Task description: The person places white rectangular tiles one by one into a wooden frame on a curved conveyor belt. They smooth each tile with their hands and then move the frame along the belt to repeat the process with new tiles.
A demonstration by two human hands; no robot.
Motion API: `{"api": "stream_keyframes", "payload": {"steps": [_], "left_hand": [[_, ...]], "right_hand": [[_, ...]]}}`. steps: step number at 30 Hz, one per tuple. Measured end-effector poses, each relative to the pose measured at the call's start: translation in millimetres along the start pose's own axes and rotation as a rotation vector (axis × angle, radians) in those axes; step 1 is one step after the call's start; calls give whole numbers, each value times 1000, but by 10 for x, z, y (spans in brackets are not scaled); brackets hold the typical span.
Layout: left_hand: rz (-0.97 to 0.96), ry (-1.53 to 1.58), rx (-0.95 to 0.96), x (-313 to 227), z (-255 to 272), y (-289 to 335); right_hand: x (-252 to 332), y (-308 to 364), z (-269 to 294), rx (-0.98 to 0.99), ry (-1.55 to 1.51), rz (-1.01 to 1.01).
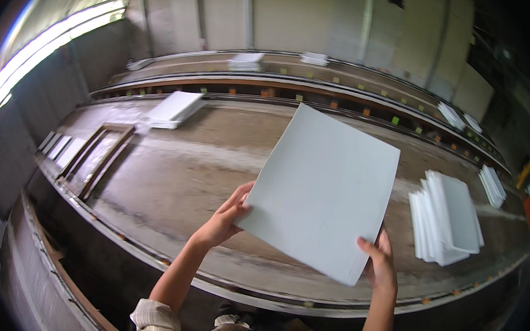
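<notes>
A large white rectangular sheet (327,190) is held up over the long table, tilted, with its broad face toward me. My left hand (228,216) grips its lower left edge, thumb on the face and fingers behind. On the lower right edge my right hand (379,257) holds it the same way, its fingers partly hidden behind the sheet. Whether it is one sheet or a few together I cannot tell. To the right of my right hand lies a fanned stack of white sheets (447,219) on the table.
The brown, stained table (173,172) carries another white stack (175,109) at the far left and a wooden frame (98,158) near its left end. A smaller stack (492,186) lies far right. Behind runs a second long table with more stacks (246,61) and small coloured tags.
</notes>
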State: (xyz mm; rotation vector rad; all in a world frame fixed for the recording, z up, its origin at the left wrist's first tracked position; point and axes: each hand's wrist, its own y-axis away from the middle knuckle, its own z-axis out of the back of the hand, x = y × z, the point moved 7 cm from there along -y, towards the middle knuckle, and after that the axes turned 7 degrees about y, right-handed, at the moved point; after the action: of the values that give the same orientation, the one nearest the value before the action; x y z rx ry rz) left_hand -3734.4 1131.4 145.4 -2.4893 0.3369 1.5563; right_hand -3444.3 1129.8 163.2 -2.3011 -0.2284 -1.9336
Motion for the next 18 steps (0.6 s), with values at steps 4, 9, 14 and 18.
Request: {"api": "stream_keyframes", "payload": {"steps": [4,9,14,18], "left_hand": [[-156,-172,-162,-342,1326,864],[-308,-322,-415,-827,2115,1435],[-363,-298,-500,-982,2565,1571],[-259,-316,-548,-938,2771,1645]], "right_hand": [[-556,-220,-1478,181,-33,-54],[-821,-485,-2695,279,-52,-147],[-962,-776,-3219,330,-121,-212],[-1181,-811,-3339,363,-140,-225]]}}
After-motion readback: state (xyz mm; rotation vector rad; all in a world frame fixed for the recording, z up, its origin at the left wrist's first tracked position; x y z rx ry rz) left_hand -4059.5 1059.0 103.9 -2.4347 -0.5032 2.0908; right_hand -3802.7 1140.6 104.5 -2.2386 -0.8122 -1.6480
